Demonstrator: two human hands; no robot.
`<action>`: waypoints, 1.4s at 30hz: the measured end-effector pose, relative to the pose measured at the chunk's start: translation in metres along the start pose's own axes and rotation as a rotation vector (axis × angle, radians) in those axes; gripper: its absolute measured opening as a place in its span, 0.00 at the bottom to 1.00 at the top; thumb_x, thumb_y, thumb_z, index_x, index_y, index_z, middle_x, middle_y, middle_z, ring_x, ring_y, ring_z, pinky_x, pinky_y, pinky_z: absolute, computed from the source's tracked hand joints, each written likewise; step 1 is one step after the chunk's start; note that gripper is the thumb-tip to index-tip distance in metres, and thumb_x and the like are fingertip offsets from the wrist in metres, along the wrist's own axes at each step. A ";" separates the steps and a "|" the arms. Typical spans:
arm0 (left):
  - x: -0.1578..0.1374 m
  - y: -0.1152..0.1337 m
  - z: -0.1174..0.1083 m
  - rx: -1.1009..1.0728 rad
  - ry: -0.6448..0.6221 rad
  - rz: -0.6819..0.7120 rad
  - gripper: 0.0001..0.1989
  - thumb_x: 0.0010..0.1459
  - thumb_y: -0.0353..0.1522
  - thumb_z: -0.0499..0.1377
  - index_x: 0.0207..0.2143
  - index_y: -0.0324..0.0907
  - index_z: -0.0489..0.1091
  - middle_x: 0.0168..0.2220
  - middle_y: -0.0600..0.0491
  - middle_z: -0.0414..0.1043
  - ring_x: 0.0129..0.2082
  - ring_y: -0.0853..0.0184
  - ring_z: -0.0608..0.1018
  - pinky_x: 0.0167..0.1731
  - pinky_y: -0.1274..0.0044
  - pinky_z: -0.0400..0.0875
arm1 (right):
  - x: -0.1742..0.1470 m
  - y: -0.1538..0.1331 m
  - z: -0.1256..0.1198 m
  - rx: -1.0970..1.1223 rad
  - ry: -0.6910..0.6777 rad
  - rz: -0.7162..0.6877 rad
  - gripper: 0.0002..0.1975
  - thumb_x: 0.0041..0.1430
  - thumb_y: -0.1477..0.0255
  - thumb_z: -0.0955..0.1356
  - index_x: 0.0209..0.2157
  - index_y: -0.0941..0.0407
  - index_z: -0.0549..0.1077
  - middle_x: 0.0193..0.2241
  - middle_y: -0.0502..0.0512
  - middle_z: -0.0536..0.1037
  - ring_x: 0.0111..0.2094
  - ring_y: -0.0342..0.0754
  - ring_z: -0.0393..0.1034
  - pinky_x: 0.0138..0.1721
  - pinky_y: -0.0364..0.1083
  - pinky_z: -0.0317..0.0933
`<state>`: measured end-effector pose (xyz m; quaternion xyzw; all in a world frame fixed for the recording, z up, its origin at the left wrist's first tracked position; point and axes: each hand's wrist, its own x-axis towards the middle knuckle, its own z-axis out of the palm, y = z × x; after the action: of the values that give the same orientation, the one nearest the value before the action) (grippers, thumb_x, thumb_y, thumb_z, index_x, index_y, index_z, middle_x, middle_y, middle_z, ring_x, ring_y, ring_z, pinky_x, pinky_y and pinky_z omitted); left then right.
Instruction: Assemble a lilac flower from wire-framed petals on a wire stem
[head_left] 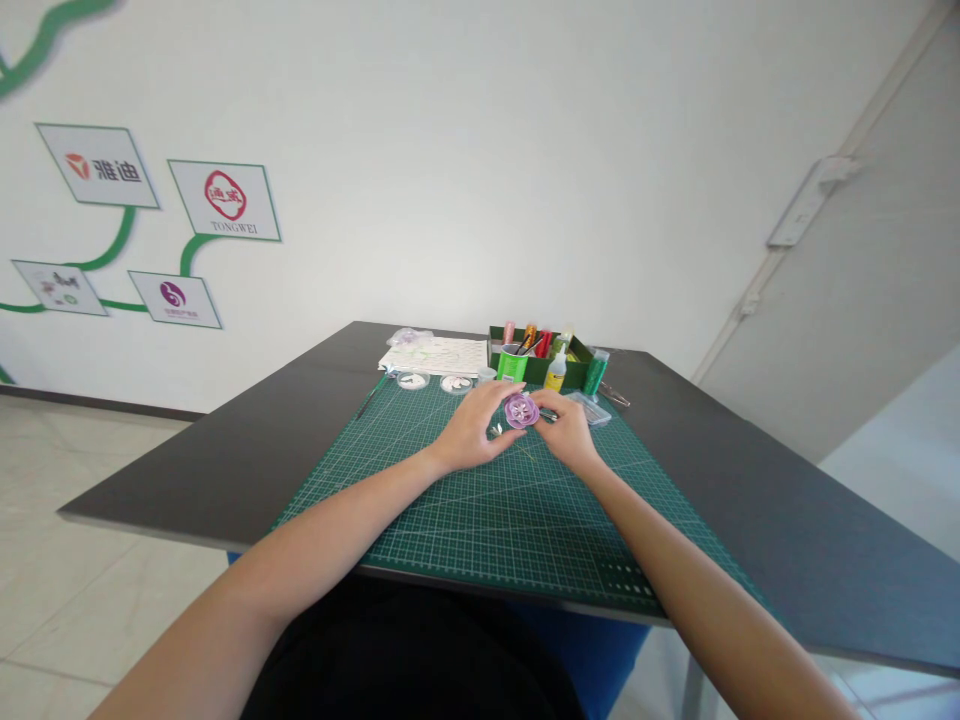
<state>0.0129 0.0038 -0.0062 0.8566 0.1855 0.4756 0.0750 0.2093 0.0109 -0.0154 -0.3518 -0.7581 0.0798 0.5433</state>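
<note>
A purple artificial flower [521, 411] with a silvery centre is held just above the green cutting mat [510, 510]. My left hand [474, 428] curves around its left side, index finger over the top edge and thumb at the lower edge. From the right, the closed fingers of my right hand [568, 432] meet the flower's rim; their tips are partly hidden. Small white petal-like pieces [496, 430] show between my left thumb and index finger. Beyond the hands stand a green cup [512, 364] and a glue bottle [556, 371] with a yellow label.
Behind the cup, a dark green box [576, 374] holds several coloured tubes. A green tube [596, 372] stands at its right, near pliers [616, 395] and a clear plastic case [592, 409]. Shallow dishes [456, 384] with white pieces sit left, before a white sheet [469, 356].
</note>
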 end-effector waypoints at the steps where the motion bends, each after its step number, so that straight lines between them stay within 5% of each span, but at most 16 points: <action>1: 0.000 0.000 0.000 0.003 -0.002 0.003 0.30 0.60 0.39 0.61 0.62 0.48 0.56 0.57 0.44 0.66 0.58 0.54 0.68 0.58 0.57 0.62 | 0.000 0.000 0.000 -0.002 -0.003 0.002 0.07 0.51 0.76 0.68 0.28 0.55 0.79 0.32 0.56 0.81 0.36 0.52 0.74 0.41 0.52 0.67; 16: -0.001 -0.003 0.004 0.049 -0.063 0.071 0.29 0.60 0.36 0.60 0.62 0.47 0.56 0.57 0.45 0.66 0.59 0.56 0.68 0.58 0.58 0.64 | -0.001 -0.001 0.000 -0.030 -0.068 -0.027 0.04 0.53 0.74 0.69 0.26 0.55 0.76 0.29 0.56 0.80 0.35 0.53 0.73 0.40 0.51 0.66; 32: -0.001 -0.004 0.003 0.243 -0.014 0.173 0.12 0.63 0.32 0.57 0.49 0.44 0.69 0.54 0.46 0.68 0.55 0.60 0.70 0.53 0.61 0.68 | -0.002 0.000 0.001 -0.113 -0.102 -0.025 0.05 0.49 0.80 0.68 0.26 0.56 0.74 0.29 0.55 0.78 0.34 0.51 0.72 0.39 0.50 0.65; 42: 0.000 -0.004 0.003 0.300 0.000 0.179 0.11 0.63 0.34 0.58 0.48 0.43 0.70 0.53 0.46 0.69 0.55 0.60 0.71 0.52 0.62 0.68 | -0.002 -0.002 0.002 -0.165 -0.093 0.007 0.06 0.48 0.81 0.68 0.27 0.56 0.74 0.29 0.55 0.77 0.34 0.51 0.70 0.38 0.48 0.63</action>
<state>0.0145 0.0075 -0.0089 0.8714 0.1771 0.4473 -0.0963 0.2075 0.0085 -0.0168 -0.3941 -0.7853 0.0352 0.4761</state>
